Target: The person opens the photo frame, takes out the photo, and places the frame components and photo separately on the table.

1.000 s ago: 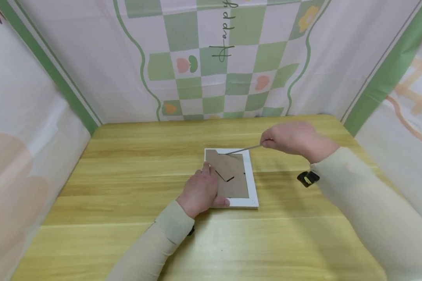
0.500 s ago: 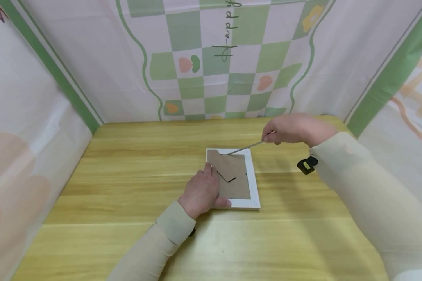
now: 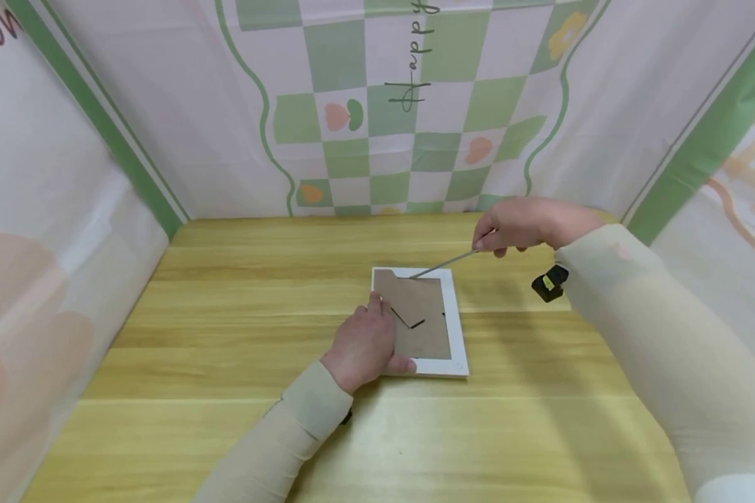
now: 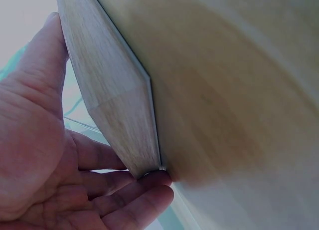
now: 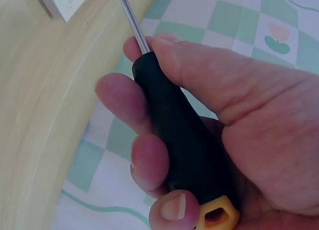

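Note:
A white picture frame point(image 3: 459, 349) lies face down on the wooden table, its brown backing board point(image 3: 421, 339) showing. My left hand point(image 3: 363, 346) grips the frame's near left corner, thumb over the near edge and fingers along the left side. In the left wrist view the wood-grained side of the picture frame point(image 4: 107, 80) runs between thumb and fingers. My right hand point(image 3: 519, 222) holds a screwdriver point(image 3: 447, 263) with a dark handle and yellow end, fingers wrapped round it in the right wrist view. The shaft's tip is at the backing's far edge, by a dark slot.
The wooden table point(image 3: 239, 293) extends around the picture frame on all sides. A green-and-white checked cloth point(image 3: 390, 147) hangs behind it, with pale cloth walls left and right. A black strap buckle point(image 3: 550, 283) dangles under the right sleeve.
My right hand has risen slightly, so the screwdriver slants more steeply, its tip staying at the backing's far edge. The left hand keeps its hold on the picture frame. The view has shifted a little.

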Demonstrator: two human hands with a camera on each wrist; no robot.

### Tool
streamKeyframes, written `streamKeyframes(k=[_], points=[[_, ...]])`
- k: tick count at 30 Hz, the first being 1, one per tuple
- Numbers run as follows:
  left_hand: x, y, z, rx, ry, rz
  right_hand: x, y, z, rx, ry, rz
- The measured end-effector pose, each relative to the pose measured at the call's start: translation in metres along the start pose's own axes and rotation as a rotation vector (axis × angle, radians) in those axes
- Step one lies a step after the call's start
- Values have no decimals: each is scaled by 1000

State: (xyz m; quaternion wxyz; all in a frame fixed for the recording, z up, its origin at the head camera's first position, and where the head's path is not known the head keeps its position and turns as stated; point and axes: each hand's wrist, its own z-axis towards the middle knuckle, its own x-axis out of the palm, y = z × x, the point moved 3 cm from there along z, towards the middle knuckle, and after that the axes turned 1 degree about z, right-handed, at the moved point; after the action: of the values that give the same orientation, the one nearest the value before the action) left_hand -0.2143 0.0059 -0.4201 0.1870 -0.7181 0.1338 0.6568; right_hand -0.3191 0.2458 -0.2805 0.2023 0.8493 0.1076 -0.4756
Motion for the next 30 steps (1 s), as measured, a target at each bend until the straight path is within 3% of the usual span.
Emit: streamKeyframes(k=[9, 20, 30], points=[[0, -1, -1, 0, 2, 15, -6, -7, 6, 7, 52, 26], [-2, -2, -2, 3, 11, 21, -11, -16, 13, 96, 115, 115], [-2, -2, -1, -2, 0, 6, -15, -20, 17, 98, 134, 148]])
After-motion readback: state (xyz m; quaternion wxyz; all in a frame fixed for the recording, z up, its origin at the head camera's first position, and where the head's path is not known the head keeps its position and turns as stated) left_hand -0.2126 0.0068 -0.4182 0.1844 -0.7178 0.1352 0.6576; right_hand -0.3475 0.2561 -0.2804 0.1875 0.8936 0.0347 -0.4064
